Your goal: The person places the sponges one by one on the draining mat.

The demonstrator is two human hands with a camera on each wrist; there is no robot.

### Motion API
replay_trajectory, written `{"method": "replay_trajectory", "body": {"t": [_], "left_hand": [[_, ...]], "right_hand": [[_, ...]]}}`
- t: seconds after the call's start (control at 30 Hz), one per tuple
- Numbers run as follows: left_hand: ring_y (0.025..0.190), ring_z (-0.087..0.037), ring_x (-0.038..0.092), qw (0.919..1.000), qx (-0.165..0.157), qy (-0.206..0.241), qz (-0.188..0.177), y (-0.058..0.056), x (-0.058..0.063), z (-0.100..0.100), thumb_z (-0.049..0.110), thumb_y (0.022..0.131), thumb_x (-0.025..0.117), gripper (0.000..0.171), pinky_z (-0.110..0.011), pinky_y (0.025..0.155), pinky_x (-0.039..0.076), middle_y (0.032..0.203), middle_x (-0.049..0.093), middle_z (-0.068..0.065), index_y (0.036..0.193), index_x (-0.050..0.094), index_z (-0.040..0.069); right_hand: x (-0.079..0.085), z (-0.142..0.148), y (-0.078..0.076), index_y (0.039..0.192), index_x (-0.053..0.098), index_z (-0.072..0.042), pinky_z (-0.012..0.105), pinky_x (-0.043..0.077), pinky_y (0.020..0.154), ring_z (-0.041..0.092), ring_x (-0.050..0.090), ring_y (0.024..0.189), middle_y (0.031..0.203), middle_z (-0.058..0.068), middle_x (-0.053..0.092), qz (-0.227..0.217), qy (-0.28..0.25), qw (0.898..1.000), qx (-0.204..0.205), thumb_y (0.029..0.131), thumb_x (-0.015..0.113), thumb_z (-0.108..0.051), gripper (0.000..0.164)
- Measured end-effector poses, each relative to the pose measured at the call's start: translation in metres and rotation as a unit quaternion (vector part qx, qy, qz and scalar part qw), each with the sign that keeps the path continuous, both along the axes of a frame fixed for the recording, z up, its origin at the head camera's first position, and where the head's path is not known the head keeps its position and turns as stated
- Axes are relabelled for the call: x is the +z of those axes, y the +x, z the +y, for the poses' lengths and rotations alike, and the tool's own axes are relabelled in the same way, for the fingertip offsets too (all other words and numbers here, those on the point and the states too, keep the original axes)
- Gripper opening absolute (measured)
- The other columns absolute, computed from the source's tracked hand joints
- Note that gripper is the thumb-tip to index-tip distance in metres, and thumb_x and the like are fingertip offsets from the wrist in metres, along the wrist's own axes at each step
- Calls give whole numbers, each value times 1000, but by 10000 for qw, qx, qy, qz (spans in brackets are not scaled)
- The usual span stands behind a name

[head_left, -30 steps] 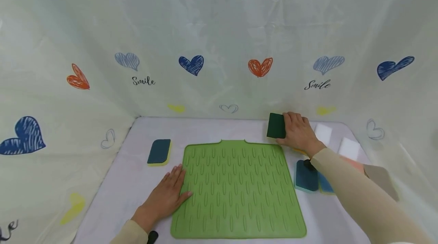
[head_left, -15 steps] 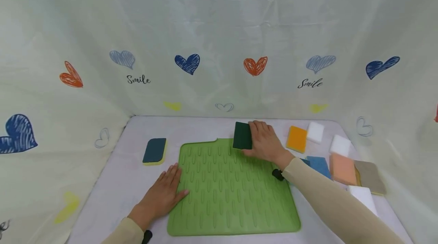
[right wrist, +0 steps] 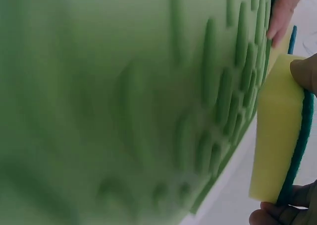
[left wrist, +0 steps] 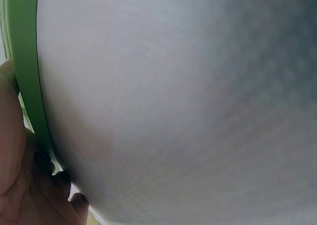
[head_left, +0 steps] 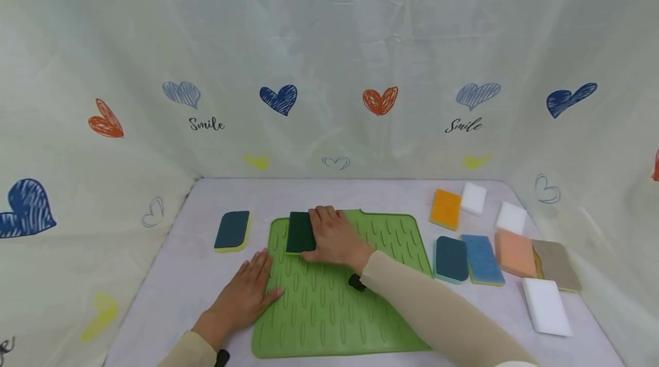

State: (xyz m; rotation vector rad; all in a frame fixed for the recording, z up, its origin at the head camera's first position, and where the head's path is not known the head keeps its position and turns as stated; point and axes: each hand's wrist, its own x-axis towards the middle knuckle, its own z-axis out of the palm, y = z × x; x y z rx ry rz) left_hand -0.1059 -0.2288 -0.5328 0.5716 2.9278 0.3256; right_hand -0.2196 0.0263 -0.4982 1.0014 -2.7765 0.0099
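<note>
My right hand (head_left: 336, 239) pinches a scouring sponge (head_left: 300, 233) by its sides, over the upper left of a green ridged mat (head_left: 329, 321). In the right wrist view, the sponge's yellow foam (right wrist: 277, 131) and dark green scouring side stand out between thumb and fingers, and its lower end is close above the mat's far edge. My left hand (head_left: 246, 294) lies with fingers extended along the mat's left edge, its thumb over the ridges. Left of the mat, a dark-blue-topped sponge (head_left: 231, 230) with yellow foam lies flat on the table.
Right of the mat lie an orange sponge (head_left: 445, 209), a dark blue one (head_left: 451, 259), a lighter blue one (head_left: 482, 259), a peach one (head_left: 516, 254), a grey-brown one (head_left: 557, 264) and several white blocks (head_left: 547, 306). A heart-printed curtain (head_left: 329, 58) rises behind the table.
My right hand has carried the green sponge leftward from beyond the mat's upper right corner to over its upper left. My left hand has stayed at the mat's left edge.
</note>
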Motion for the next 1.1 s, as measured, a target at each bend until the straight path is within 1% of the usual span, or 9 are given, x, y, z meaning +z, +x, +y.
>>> {"method": "replay_trajectory", "body": {"t": [0.13, 0.3, 0.53, 0.73, 0.87, 0.97, 1.1], "left_hand": [[159, -45, 25, 10000, 2, -28, 26, 0, 0, -1, 52, 108, 53, 83, -62, 126, 30, 171, 24, -28, 161, 33, -9], [160, -44, 24, 10000, -9, -50, 21, 0, 0, 0, 52, 109, 52, 82, -61, 127, 29, 171, 23, -28, 161, 32, -8], [159, -44, 25, 9999, -5, -135, 1, 0, 3, 1, 51, 109, 52, 82, -61, 127, 29, 171, 25, -29, 161, 32, -10], [159, -45, 25, 9999, -16, -148, -5, -1, 2, 1, 51, 109, 52, 82, -61, 127, 29, 171, 25, -29, 160, 33, -10], [159, -45, 25, 9999, 1, -111, -29, 0, 3, 1, 51, 109, 53, 82, -61, 127, 29, 171, 25, -29, 160, 33, -10], [159, -45, 25, 10000, 18, -80, -31, 1, 5, 0, 52, 108, 53, 83, -61, 127, 29, 171, 24, -29, 161, 33, -9], [159, -45, 26, 10000, -23, -64, 6, 2, 8, 0, 52, 108, 54, 84, -60, 127, 30, 171, 25, -28, 161, 32, -9]], "right_hand": [[-6, -21, 2, 152, 49, -4, 43, 54, 102, 27, 58, 130, 143, 12, 59, -198, 101, 9997, -40, 88, 62, -81, 101], [-12, -33, 3, 154, 46, -5, 43, 53, 103, 26, 56, 133, 146, 11, 57, -405, 219, 9989, -92, 88, 61, -80, 101], [-16, -38, 1, 159, 42, -6, 46, 51, 108, 27, 53, 140, 153, 11, 54, -664, 98, 9977, -79, 89, 61, -77, 101], [-16, -40, -2, 162, 39, -7, 47, 50, 111, 26, 50, 143, 158, 11, 51, -889, 151, 9958, -169, 91, 59, -76, 101], [-16, -40, -3, 162, 39, -8, 46, 50, 110, 26, 50, 143, 158, 10, 51, -922, 223, 9954, -160, 91, 58, -76, 101], [-16, -38, -4, 161, 40, -8, 45, 51, 108, 26, 52, 142, 156, 10, 52, -866, 247, 9959, -104, 91, 59, -76, 100], [-15, -35, -5, 161, 41, -7, 45, 52, 108, 26, 52, 142, 155, 10, 52, -877, 262, 9958, -83, 90, 59, -75, 99]]}}
